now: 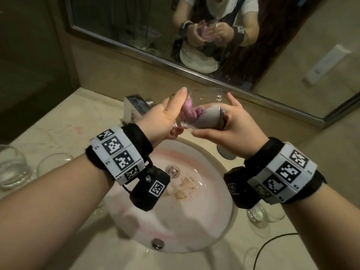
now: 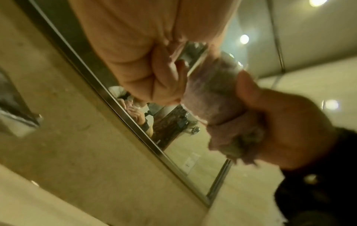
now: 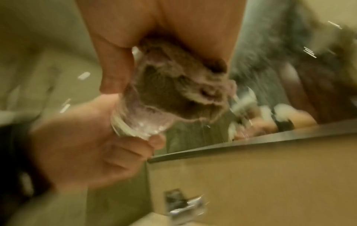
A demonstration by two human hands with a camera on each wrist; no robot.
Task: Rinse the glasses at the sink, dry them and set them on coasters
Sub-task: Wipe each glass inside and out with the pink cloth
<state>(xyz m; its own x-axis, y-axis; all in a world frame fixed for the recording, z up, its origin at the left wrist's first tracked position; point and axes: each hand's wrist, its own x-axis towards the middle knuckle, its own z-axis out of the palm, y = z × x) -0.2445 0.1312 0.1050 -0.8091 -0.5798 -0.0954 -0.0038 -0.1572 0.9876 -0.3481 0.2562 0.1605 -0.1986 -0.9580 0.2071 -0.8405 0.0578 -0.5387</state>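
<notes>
Above the sink point(image 1: 220, 193) I hold a clear glass point(image 1: 206, 94) tipped on its side, mouth to the right. My left hand point(image 1: 165, 115) grips its base, thumb stretched along the wall and fingers curled beneath. My right hand point(image 1: 231, 127) grips a pink and grey cloth point(image 1: 196, 114) that is stuffed into the glass. The left wrist view shows the left hand point(image 2: 139, 50), the glass base point(image 2: 193, 61), the cloth point(image 2: 212, 99) and the right hand point(image 2: 286, 122). The right wrist view shows the right hand point(image 3: 173, 23), the cloth point(image 3: 173, 91), the wet glass point(image 3: 135, 120) and the left hand point(image 3: 86, 145).
Two clear glasses point(image 1: 11, 166) point(image 1: 54, 162) stand on the counter at the left, another glass point(image 1: 257, 215) at the right beside a black cable point(image 1: 272, 242). A chrome faucet point(image 1: 136, 104) sits behind the basin. Brown scraps point(image 1: 185, 188) lie near the drain point(image 1: 172, 170). A mirror point(image 1: 136, 26) covers the wall.
</notes>
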